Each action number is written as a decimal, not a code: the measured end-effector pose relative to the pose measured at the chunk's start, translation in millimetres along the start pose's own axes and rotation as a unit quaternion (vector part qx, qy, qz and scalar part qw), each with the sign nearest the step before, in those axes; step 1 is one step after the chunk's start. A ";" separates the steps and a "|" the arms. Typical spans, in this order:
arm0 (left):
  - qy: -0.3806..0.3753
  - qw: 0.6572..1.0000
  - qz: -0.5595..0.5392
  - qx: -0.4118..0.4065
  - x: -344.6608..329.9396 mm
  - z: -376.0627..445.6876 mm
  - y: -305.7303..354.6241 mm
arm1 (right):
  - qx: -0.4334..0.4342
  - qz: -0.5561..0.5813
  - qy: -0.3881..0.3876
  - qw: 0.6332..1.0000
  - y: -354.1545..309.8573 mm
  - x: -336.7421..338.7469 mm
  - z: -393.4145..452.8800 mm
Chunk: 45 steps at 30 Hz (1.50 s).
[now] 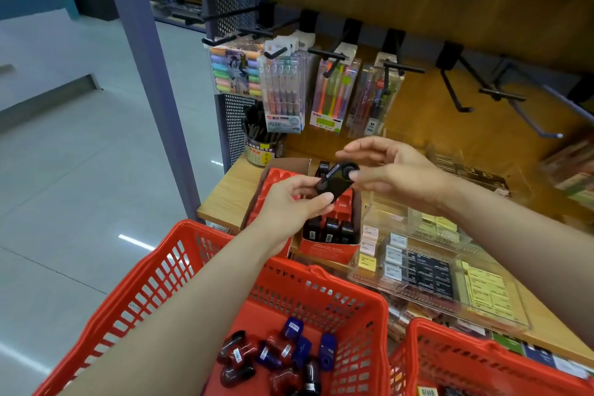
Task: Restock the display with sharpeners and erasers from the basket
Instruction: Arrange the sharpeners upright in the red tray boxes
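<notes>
Both hands raised over the red display box (324,252) on the wooden shelf (225,194), sharing one black sharpener (337,182). Left hand (289,206) pinching its lower end, thumb on top and fingers (308,182) curled beneath. Right hand (390,167) touching the upper end at the round cap, thumb tip pressed to it, remaining fingers (360,146) arched loosely above. Sharpener tilted, held clear above the box, not resting in any slot.

Inside the box, a red moulded tray with three black sharpeners (329,230) standing in the front row and one more at the back; other slots bare.

Below, a red basket (167,270) holding a heap of dark red, blue and black sharpeners (279,354) on its floor. Just beside it on the right, a second red basket (456,350), contents mostly cut off.

Right of the box, a clear plastic organiser (363,276) with small white, yellow and dark erasers (397,254) sorted in rows. Behind, pen packs (283,93) hanging on black hooks (463,96), several hooks bare, and a cup of dark pens (260,141) at the shelf's left corner.
</notes>
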State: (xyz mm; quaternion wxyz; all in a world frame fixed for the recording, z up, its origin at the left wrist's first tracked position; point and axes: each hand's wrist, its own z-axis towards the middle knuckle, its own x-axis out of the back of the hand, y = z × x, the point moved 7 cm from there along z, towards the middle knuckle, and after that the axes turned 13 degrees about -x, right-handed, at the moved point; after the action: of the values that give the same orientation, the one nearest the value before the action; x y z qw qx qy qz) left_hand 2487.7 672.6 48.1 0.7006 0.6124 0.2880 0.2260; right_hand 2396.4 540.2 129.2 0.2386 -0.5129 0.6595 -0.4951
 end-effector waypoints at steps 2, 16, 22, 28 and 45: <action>0.022 0.994 0.100 -0.044 2.8 3.7 4.6 | -0.026 0.008 0.057 0.998 6.3 3.8 6.5; -0.167 0.839 0.488 -0.175 -9.8 20.7 -28.3 | -0.046 -0.271 0.317 0.908 4.3 51.3 67.9; -0.215 0.840 0.470 -0.164 2.1 26.5 -49.9 | -0.030 -0.362 0.321 0.875 22.4 31.5 113.4; -0.218 0.850 0.452 -0.160 9.5 32.6 -49.0 | -0.056 -0.371 0.329 0.867 36.4 32.1 136.1; -0.203 0.867 0.427 -0.154 8.4 30.2 -49.4 | -0.072 -0.394 0.321 0.858 44.6 28.7 143.7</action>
State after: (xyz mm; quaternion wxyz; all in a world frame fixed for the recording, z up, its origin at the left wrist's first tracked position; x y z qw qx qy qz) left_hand 2512.6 649.0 0.7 0.6641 0.5919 -0.1889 0.4158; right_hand 2484.6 454.7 37.8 -0.2392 -0.5582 0.4757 -0.6364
